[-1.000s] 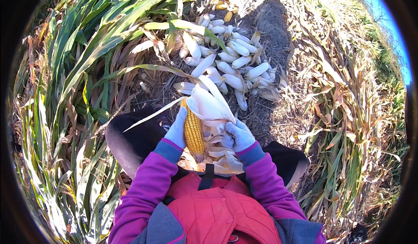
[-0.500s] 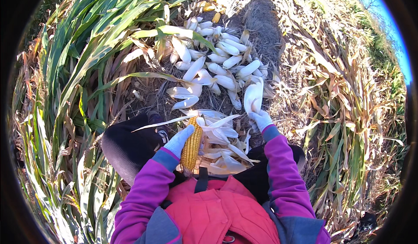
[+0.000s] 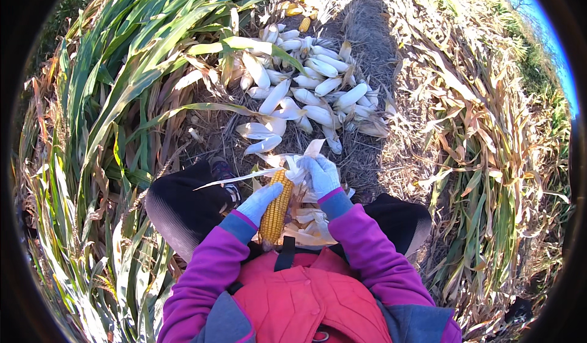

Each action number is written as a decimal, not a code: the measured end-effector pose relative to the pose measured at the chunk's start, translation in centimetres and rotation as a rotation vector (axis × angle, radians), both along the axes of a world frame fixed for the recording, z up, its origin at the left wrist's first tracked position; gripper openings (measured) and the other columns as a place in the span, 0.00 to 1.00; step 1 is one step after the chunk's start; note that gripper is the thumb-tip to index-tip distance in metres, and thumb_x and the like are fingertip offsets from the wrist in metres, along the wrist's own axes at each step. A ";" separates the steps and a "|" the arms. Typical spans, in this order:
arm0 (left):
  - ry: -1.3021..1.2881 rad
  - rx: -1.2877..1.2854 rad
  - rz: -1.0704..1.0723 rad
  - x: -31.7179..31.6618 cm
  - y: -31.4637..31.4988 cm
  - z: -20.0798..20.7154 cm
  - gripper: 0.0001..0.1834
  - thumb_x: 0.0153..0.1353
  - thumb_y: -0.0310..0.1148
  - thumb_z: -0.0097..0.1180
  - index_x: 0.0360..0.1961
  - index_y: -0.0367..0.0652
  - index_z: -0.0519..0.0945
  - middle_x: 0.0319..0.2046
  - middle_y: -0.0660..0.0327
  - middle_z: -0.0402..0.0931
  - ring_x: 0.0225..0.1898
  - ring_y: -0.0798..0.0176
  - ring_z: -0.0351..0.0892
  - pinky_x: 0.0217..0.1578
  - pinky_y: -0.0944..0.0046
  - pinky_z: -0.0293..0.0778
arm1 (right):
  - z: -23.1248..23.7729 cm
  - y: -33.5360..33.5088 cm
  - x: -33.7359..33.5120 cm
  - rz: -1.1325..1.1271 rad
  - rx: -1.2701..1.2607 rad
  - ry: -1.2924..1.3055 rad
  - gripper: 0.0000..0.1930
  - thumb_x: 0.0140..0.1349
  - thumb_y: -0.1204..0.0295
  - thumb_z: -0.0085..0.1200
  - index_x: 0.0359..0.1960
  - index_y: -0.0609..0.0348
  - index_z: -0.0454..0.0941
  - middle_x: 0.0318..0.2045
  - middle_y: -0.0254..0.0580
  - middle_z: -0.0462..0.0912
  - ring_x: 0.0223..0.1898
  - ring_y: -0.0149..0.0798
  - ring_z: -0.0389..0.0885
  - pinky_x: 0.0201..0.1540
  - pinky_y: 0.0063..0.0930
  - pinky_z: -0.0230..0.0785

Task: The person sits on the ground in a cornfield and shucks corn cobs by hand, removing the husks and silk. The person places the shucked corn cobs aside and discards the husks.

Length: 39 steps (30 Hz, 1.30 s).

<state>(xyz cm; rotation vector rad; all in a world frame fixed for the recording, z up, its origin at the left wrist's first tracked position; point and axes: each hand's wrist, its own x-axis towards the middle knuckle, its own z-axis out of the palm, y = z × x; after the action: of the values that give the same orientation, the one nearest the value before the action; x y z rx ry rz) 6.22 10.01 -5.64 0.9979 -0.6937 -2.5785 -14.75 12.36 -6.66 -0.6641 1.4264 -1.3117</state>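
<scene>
A yellow ear of corn (image 3: 276,213), mostly bare of its husk, stands tilted in front of my body. My left hand (image 3: 262,202), in a white glove, is wrapped round its left side. At the ear's upper end my right hand (image 3: 322,177), gloved too, closes on pale corn husk (image 3: 314,148), part of which sticks up above the fingers. The right fingertips are partly hidden. One thin dry husk strip (image 3: 235,178) points out left from the ear's top. Under my right hand, loose husks (image 3: 310,225) lie heaped between my legs.
Ahead lies a pile of ears in white husks (image 3: 321,83). A few bare yellow ears (image 3: 304,24) lie beyond it. Long green and dry stalks (image 3: 116,92) are heaped on the left, dry stalks (image 3: 483,178) on the right. My bent knees (image 3: 180,205) flank the husks.
My right hand has come in from the right, where it held a broad white husk leaf out to the side, to the ear's upper end. My left hand keeps its hold, shifted slightly right.
</scene>
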 end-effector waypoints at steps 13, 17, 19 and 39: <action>-0.027 -0.044 -0.144 -1.4 1.0 2.6 0.28 0.66 0.52 0.55 0.53 0.38 0.74 0.35 0.55 0.79 0.32 0.61 0.81 0.31 0.63 0.81 | -7.0 -2.8 -7.6 -0.501 -0.069 -0.207 0.07 0.69 0.73 0.52 0.36 0.64 0.78 0.26 0.38 0.80 0.24 0.34 0.79 0.28 0.29 0.74; -0.069 -0.120 -0.162 -1.4 1.0 1.2 0.28 0.65 0.53 0.56 0.54 0.38 0.74 0.35 0.56 0.79 0.30 0.62 0.82 0.28 0.64 0.81 | -7.6 -3.1 -7.2 -0.504 -0.111 -0.189 0.04 0.67 0.76 0.54 0.35 0.64 0.78 0.26 0.38 0.80 0.24 0.33 0.78 0.29 0.29 0.74; -0.131 -0.233 -0.161 -2.4 0.9 -1.0 0.29 0.64 0.51 0.58 0.54 0.38 0.74 0.33 0.56 0.79 0.28 0.62 0.82 0.26 0.64 0.80 | -7.5 -3.0 -7.3 -0.534 -0.126 -0.085 0.04 0.67 0.75 0.54 0.35 0.64 0.78 0.26 0.38 0.79 0.24 0.33 0.78 0.29 0.29 0.74; -0.394 -0.756 -0.266 -1.5 0.6 -6.1 0.38 0.53 0.46 0.69 0.60 0.34 0.70 0.47 0.52 0.79 0.45 0.61 0.80 0.47 0.62 0.76 | 0.1 -1.0 0.4 0.527 -0.322 0.730 0.17 0.61 0.71 0.59 0.52 0.60 0.78 0.33 0.39 0.81 0.30 0.35 0.78 0.35 0.26 0.72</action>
<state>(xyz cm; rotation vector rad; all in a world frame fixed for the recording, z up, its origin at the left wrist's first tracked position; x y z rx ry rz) 4.71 10.56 -11.73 1.1817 -1.8263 -1.9901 -14.36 11.37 -6.55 -1.7351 1.4408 -0.9045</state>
